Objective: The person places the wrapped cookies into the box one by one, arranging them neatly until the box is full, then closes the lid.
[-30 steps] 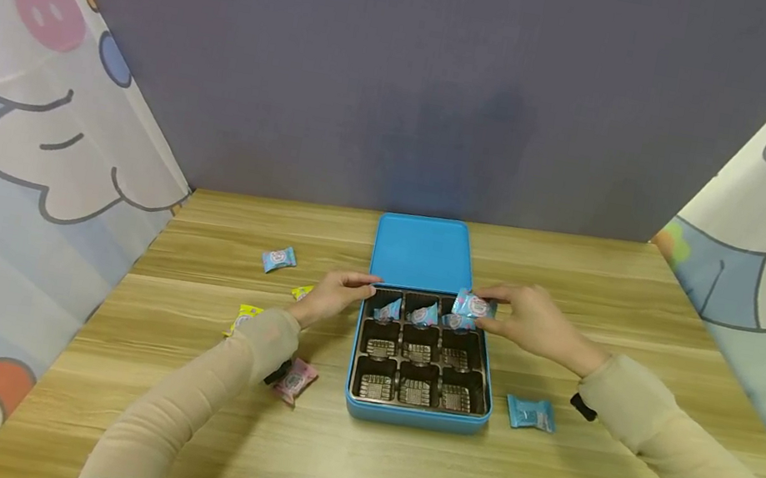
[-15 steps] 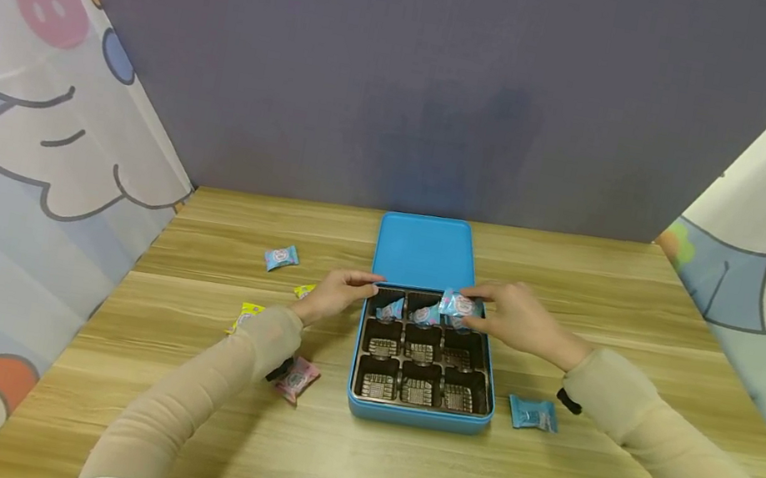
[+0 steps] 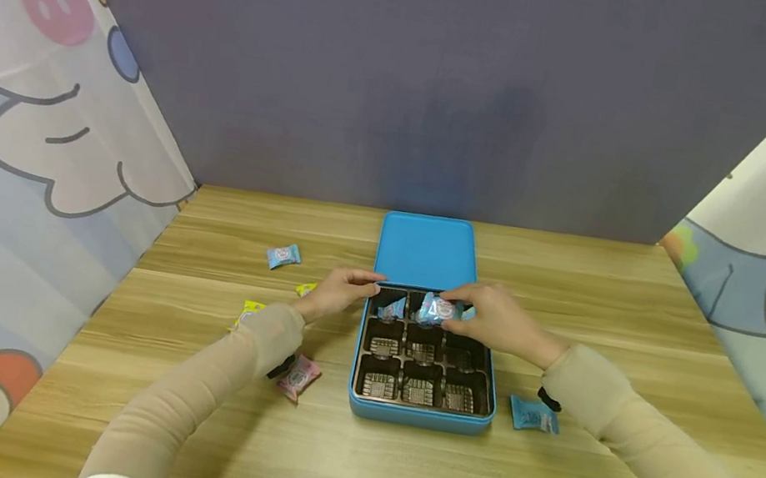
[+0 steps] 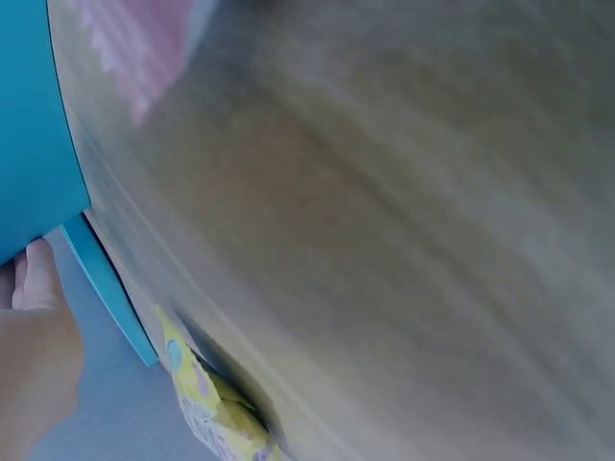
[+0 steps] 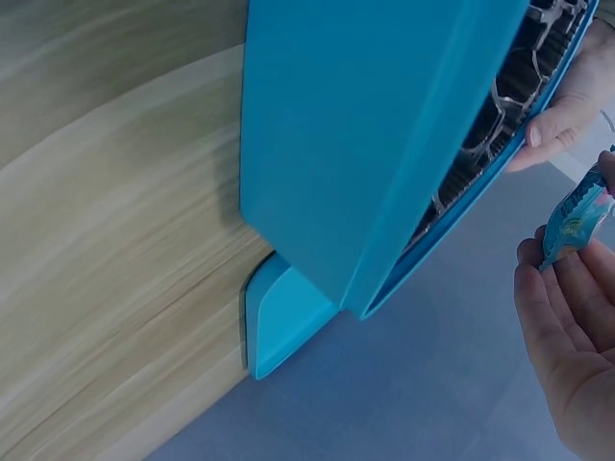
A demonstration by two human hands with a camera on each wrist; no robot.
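Dk grey wall (image 3: pixel 289 71) behind; wood-grain table (image 3: pixel 344 469) w/ blue box (image 3: pixel 417 418) nr mid, lid (image 3: pixel 429 251) back twd table's far edge. R hand (image 3: pixel 502 322) pinches held sweet (image 3: pixel 435 310), blue, btwn thumb & fingertips, gap just the sweet's width, over tray's (image 3: pixel 402 361) far row, mid compt; can't tell if touching. L hand (image 3: pixel 336 294) at box's far L corner, fingers fairly straight, touching rim only. Blue sweet (image 3: pixel 392 309) in far L compt. On table: blue pc (image 3: pixel 284 255) twd far L corner, yellow pc (image 3: pixel 247 313) & pink pc (image 3: pixel 300 378) by L sleeve (image 3: pixel 207 383), lone blue pc (image 3: pixel 536 415) R of box.
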